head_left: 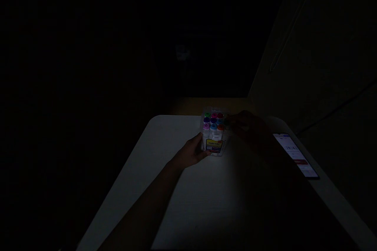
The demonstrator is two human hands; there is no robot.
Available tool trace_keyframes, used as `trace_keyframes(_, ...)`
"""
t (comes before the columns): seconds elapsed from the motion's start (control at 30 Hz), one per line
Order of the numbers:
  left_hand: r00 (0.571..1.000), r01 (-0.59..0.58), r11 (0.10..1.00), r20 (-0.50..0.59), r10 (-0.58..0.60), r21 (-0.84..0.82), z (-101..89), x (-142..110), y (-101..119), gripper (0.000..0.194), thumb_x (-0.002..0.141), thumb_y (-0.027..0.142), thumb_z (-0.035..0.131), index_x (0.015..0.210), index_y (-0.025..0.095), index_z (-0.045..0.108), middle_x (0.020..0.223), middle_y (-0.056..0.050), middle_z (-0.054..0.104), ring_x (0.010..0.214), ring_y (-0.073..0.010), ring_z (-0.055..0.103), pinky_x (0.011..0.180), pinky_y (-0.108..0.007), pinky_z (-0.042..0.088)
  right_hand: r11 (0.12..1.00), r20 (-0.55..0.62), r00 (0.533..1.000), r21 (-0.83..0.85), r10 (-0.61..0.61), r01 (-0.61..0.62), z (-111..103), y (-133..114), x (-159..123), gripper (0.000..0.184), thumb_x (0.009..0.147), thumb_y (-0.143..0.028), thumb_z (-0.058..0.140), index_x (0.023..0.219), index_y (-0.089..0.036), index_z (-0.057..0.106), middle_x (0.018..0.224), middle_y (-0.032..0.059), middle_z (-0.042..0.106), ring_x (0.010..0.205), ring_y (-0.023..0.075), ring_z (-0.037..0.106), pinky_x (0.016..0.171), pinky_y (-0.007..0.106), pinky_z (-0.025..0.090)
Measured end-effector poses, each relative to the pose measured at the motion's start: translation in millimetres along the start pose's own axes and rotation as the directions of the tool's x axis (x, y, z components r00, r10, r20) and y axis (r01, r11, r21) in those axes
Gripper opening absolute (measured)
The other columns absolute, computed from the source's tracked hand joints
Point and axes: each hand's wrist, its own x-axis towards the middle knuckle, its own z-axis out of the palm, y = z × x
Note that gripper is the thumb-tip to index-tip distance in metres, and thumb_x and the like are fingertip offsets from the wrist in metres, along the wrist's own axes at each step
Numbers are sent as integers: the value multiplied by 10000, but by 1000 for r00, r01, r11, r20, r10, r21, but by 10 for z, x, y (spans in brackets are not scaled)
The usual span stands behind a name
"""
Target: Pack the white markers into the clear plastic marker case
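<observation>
A clear plastic case (220,150) with a yellow and dark label stands on the white table, filled with several markers whose coloured caps (213,120) face up in rows of green, pink, red, purple, blue, lilac and orange. My left hand (190,153) grips the case at its lower left, thumb and fingers around the side and front. At the right side of the case, deep in shadow, my right hand (243,120) has its fingertips closed on a dark green-capped marker (227,123). Whether that marker is inside the case or just beside it is hard to tell.
The white table (188,204) has rounded far corners. A phone (296,156) with a lit screen lies near its right edge. A dark cable (332,110) runs along the wall at right, and a cord (290,27) hangs above. The surroundings are very dark.
</observation>
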Motion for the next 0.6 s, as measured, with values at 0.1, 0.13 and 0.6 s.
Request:
trace_keyframes(0.1,1000,-3,1000,0,3,-3,-1,2,-2,576,800,403,609,1284,180,391,1190,-111,610,1045,-233,612,893,-339,506,1000,37,999,29,-6,5,-37,-2,-3,250,827,-264,494,960,-207,699,877,56,614,801,154,597,697,278,469)
trace_keyframes(0.13,1000,-2,1000,-2,2,0,-1,3,-3,580,798,407,609,1286,181,390,1194,-110,609,1046,-234,611,893,-338,506,1000,56,998,30,-8,6,-56,-10,-2,258,838,-277,493,980,-211,697,880,54,608,801,152,595,693,274,467)
trace_keyframes(0.6,1000,-10,1000,-9,11,16,-10,10,33,551,798,419,609,1247,166,413,1189,-120,605,1046,-246,606,901,-353,499,999,85,996,-51,15,-11,-110,-94,48,229,832,-278,538,965,-211,713,867,52,609,786,151,588,711,277,454)
